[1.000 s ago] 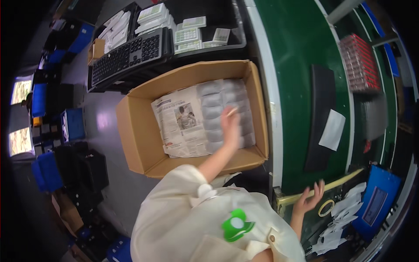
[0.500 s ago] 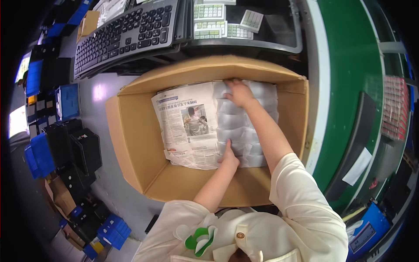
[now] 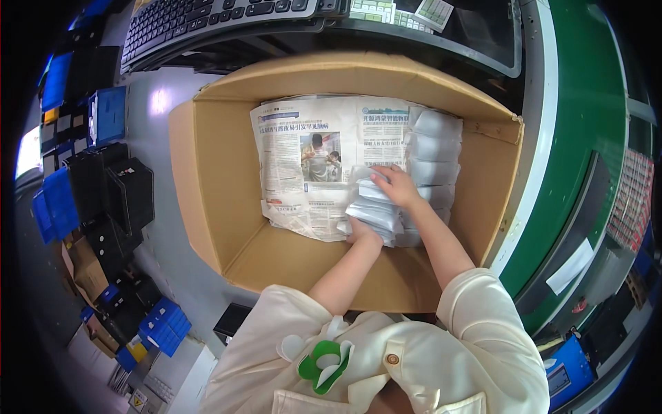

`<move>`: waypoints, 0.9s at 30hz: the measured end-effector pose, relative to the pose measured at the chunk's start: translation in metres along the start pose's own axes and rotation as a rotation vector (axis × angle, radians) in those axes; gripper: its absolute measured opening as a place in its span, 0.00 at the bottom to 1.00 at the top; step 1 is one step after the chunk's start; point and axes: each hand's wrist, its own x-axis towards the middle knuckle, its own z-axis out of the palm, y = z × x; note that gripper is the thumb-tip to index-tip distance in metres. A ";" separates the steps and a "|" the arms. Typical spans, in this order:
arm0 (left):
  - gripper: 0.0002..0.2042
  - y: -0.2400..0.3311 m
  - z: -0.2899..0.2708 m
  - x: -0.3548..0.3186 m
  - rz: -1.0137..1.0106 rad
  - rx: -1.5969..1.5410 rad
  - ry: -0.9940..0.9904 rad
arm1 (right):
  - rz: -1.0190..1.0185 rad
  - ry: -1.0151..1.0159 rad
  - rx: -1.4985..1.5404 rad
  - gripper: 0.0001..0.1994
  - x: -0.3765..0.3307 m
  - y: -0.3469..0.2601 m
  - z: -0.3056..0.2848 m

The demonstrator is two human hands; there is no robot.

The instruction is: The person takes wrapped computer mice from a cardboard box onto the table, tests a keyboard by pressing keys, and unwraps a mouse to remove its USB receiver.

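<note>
- Stack of translucent white packets (image 3: 374, 209): inside the brown cardboard box (image 3: 219, 172), over printed newspaper (image 3: 284, 172), left of a white packet row (image 3: 432, 157).
- Long axis runs away from the body.
- Left hand (image 3: 365, 234) clamps its near end, right hand (image 3: 398, 187) its far end.

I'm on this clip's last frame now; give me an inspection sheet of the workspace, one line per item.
Surface: open cardboard box with newspaper spread inside.
Job's things: a stack of white-wrapped pieces between the hands; a row of similar pieces lies along the newspaper's right side.
Clutter: dark keyboard and green-and-white keypads beyond the box.
Hands: left hand at the stack's near end, right hand on its far end, both holding it.
Cables: nothing seen.
Surroundings: green bench at right; grey floor and blue bins at left.
</note>
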 end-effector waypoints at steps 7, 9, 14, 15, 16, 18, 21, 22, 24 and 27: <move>0.31 0.016 -0.010 0.003 0.020 -0.143 -0.171 | 0.347 -0.370 0.562 0.28 -0.001 0.002 -0.022; 0.37 0.049 -0.018 0.014 0.103 -0.084 -0.313 | 0.351 -0.477 0.758 0.30 -0.001 -0.013 -0.021; 0.54 0.077 0.007 0.002 0.082 0.127 -0.548 | 0.321 -0.210 1.137 0.43 -0.012 -0.008 -0.016; 0.55 0.076 0.012 -0.008 0.185 0.289 -0.497 | 0.314 -0.156 1.165 0.45 -0.015 -0.013 -0.014; 0.57 0.074 0.018 -0.015 0.293 0.450 -0.453 | 0.308 -0.136 1.166 0.45 -0.016 -0.014 -0.012; 0.59 0.079 0.024 -0.025 0.257 0.440 -0.445 | 0.262 -0.093 1.170 0.46 -0.016 -0.019 -0.009; 0.41 0.085 0.023 -0.024 0.359 0.513 -0.593 | 0.047 -0.038 1.132 0.46 -0.012 -0.013 -0.010; 0.36 0.104 0.014 -0.018 0.452 0.492 -0.694 | -0.049 -0.040 1.178 0.46 -0.013 -0.036 -0.005; 0.33 0.128 0.018 -0.036 0.432 0.462 -0.756 | -0.180 -0.026 1.255 0.45 -0.018 -0.061 -0.013; 0.33 0.137 0.023 -0.099 0.535 0.659 -0.862 | -0.274 0.129 1.064 0.48 -0.046 -0.083 -0.054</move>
